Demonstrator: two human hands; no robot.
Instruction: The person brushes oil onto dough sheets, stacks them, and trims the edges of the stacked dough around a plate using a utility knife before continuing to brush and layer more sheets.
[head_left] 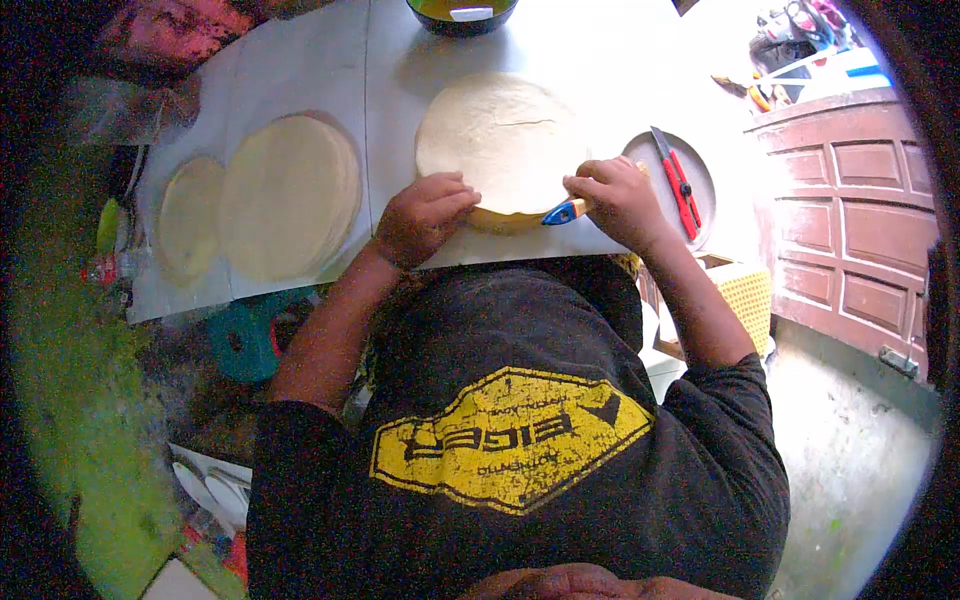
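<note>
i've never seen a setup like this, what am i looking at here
There is no robot here: one picture, taken by a camera on a person's head, looking down past their black shirt at their own bare hands. The white table holds a round, pale, dough-like sheet in the middle, two more round, pale stacks to the left, a dark bowl at the far edge, and a round tray with a red utility knife on it. The right hand holds a blue-banded brush; the left hand rests at the middle sheet's near edge.
</note>
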